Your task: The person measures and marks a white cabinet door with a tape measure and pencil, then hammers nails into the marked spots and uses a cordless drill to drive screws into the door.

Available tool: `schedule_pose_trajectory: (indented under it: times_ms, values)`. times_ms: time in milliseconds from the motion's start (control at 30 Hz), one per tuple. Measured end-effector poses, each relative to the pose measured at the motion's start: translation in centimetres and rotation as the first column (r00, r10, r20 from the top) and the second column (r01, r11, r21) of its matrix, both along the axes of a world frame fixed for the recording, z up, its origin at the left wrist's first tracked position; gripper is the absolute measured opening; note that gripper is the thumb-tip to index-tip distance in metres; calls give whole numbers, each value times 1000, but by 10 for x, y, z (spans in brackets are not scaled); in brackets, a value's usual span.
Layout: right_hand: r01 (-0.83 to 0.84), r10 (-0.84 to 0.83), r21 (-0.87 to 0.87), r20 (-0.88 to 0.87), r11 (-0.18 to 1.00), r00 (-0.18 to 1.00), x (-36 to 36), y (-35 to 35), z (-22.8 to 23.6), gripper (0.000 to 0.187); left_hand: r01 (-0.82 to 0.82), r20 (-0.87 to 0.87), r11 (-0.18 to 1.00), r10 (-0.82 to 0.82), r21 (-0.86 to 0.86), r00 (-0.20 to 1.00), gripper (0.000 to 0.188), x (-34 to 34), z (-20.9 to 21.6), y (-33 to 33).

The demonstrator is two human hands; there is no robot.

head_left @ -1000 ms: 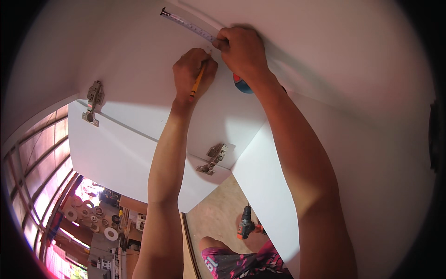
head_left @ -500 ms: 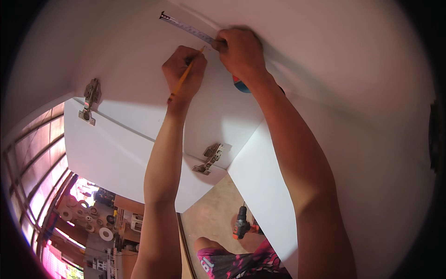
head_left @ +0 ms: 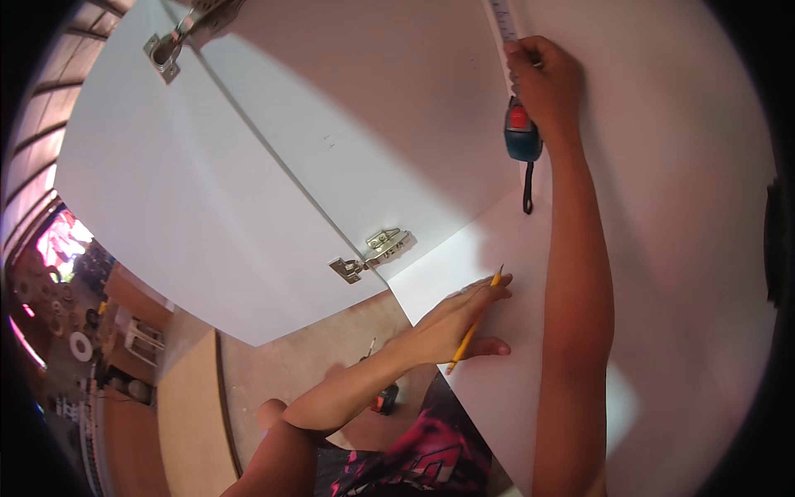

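My left hand is low over the white bottom panel. A yellow pencil is held between its fingers, point up, with the thumb spread apart from it. Higher up, by the corner of the white cabinet's inside, my right hand pinches the pulled-out blade of a tape measure. The tape measure's teal case, with a red button and a black strap, hangs below the fingers. The blade's far end is out of view.
The open white door joins the cabinet by an upper metal hinge and a lower metal hinge. A drill lies on the floor, partly behind my left arm. A wooden board and shelves of rolls stand left.
My left hand has moved down and right with the pencil, away from the back panel. The right hand has moved right, and the tape has swung from slanted to nearly upright. The view has shifted.
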State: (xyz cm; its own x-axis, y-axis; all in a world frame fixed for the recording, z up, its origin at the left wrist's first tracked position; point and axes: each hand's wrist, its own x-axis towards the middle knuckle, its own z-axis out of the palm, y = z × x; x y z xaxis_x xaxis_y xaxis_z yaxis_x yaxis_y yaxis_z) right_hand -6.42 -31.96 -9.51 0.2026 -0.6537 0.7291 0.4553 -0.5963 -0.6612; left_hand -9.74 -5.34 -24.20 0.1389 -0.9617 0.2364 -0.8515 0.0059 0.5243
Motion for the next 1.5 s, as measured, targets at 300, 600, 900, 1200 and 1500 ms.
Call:
schedule_pose_trajectory:
  times_ms: [300,600,900,1200,1500]
  values:
    - [-225,210,185,95,957,973,-11,23,2,17,106,223,993,-91,-56,971,72,14,-24,-3]
    - [142,-145,186,1,972,990,-136,41,-29,4,158,239,977,-121,-143,963,72,1,-10,-2]
    - [415,-391,230,-146,880,909,-211,99,-77,13,119,222,981,-83,-155,971,64,-5,-21,1]
    - [660,-650,7,-161,752,743,-272,119,-103,17,42,239,993,-14,-112,971,64,0,-14,5]
    - [875,-909,-322,-332,361,253,-403,201,-68,18,40,217,994,-18,-100,976,60,-5,-8,11]
